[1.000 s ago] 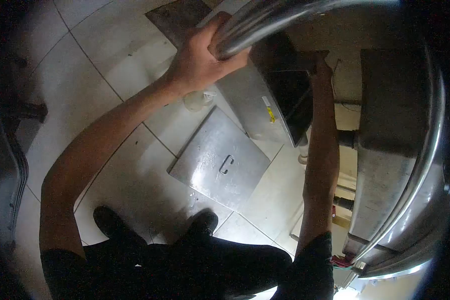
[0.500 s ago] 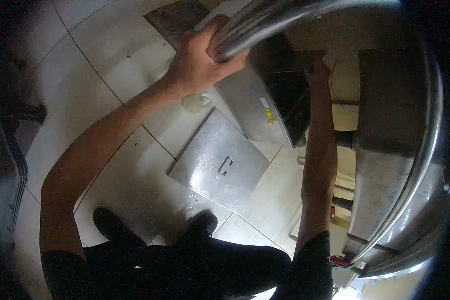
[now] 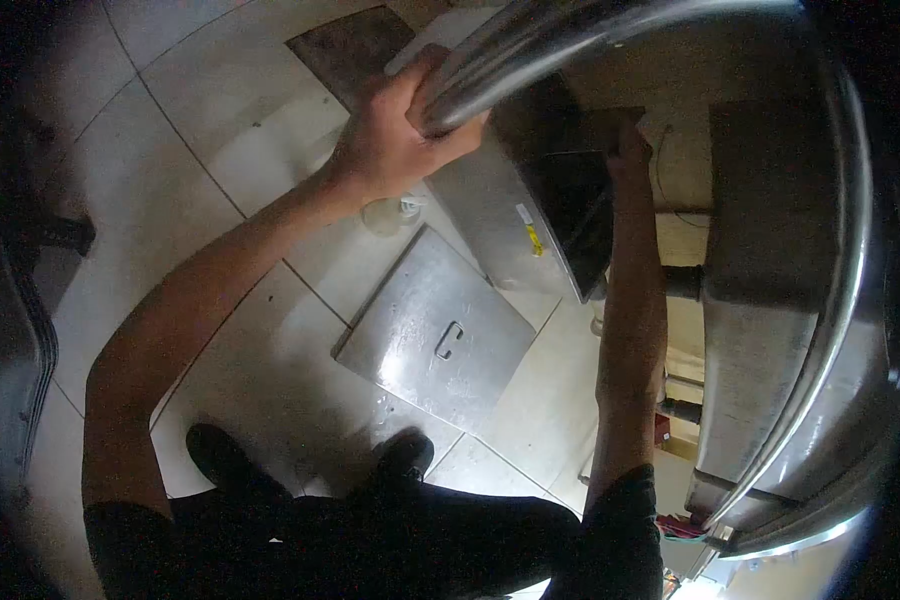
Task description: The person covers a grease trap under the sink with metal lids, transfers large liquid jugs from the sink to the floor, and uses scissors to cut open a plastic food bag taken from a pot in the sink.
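My left hand [image 3: 395, 135] is wrapped around the rounded steel edge [image 3: 500, 70] of a sink or counter. Below that edge stands an open-topped metal box [image 3: 485, 225] with a yellow label on its side and a dark interior. My right arm reaches down past the box, and my right hand [image 3: 630, 150] is in shadow at its far corner. Its fingers are too dark to make out, as is anything in them. On the floor, against the box, lies a square metal lid [image 3: 420, 330] with a small loop handle, wet in spots.
A dark plate [image 3: 345, 45] lies on the tiled floor [image 3: 240, 360] at the top. A pale round container [image 3: 382, 215] stands beside the box. Pipes [image 3: 682, 282] run under the steel basin [image 3: 760, 370] at right. A dark ridged object [image 3: 15, 330] stands at far left.
The view has shifted slightly. My left hand stays on the steel edge, and my right hand remains at the box's far corner, a little lower in view.
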Available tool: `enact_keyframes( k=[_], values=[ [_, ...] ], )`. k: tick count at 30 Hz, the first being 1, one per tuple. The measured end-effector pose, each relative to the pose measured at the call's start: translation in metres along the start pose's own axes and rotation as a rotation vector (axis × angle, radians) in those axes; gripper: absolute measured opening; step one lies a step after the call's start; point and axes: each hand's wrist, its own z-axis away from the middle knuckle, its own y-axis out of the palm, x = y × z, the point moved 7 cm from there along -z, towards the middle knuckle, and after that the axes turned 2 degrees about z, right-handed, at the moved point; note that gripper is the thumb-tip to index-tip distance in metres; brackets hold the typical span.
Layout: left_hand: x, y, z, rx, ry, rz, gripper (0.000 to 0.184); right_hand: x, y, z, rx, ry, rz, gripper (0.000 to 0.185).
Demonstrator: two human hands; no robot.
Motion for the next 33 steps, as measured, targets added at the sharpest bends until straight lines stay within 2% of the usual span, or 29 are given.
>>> enact_keyframes(
  k=[3,6,8,9,11,12,13,15,17,18,21,23,24,28,30,33],
  values=[
    [0.003,-0.001,0.001,0.001,-0.049,-0.017,0.03,-0.006,0.003,-0.011,0.077,-0.045,-0.105,0.037],
    [0.004,-0.001,0.001,0.025,-0.092,-0.019,0.031,0.008,0.011,-0.004,0.23,-0.126,-0.046,0.036],
    [0.004,0.0,0.002,0.044,-0.097,-0.018,0.032,0.003,0.004,0.001,0.157,0.042,0.15,0.038],
    [0.007,0.002,0.004,0.033,-0.136,0.024,0.033,0.004,0.0,0.0,0.151,0.043,0.149,0.038],
    [0.01,0.003,0.005,0.027,-0.171,0.073,0.033,0.008,0.012,0.006,0.49,-0.018,0.381,0.027],
    [0.01,0.002,0.006,0.024,-0.152,0.061,0.033,0.004,0.004,-0.001,0.482,-0.017,0.377,0.027],
    [0.009,0.002,0.006,0.019,-0.131,0.05,0.033,0.009,0.003,-0.004,0.581,-0.295,0.556,0.029],
    [0.011,0.003,0.007,0.018,-0.178,0.116,0.033,-0.007,-0.001,-0.006,0.659,-0.582,0.732,0.031],
    [0.013,0.005,0.009,0.02,-0.222,0.183,0.033,-0.043,0.009,0.006,0.511,-0.89,1.244,0.04],
    [0.017,0.005,0.011,0.0,-0.254,0.178,0.032,-0.062,0.01,0.008,0.436,-0.917,1.365,0.041],
    [0.02,0.004,0.01,-0.005,-0.235,0.14,0.027,-0.121,0.018,0.003,0.245,-0.77,1.381,0.045],
    [0.02,0.003,0.011,0.015,-0.314,0.167,0.024,-0.147,0.026,0.0,0.15,-0.73,1.333,0.047],
    [0.016,0.002,0.01,0.049,-0.283,0.064,0.023,-0.152,0.029,0.0,0.12,-0.715,1.307,0.049],
    [0.019,0.002,0.011,0.014,-0.33,0.076,0.024,-0.16,0.027,-0.014,0.147,-0.653,1.259,0.056],
    [0.015,0.001,0.008,0.01,-0.24,0.07,0.026,-0.158,0.022,-0.022,0.171,-0.642,1.242,0.059],
    [0.015,0.001,0.012,-0.035,-0.297,0.08,0.027,-0.137,0.003,-0.029,0.149,-0.726,1.137,0.063]
  ],
)
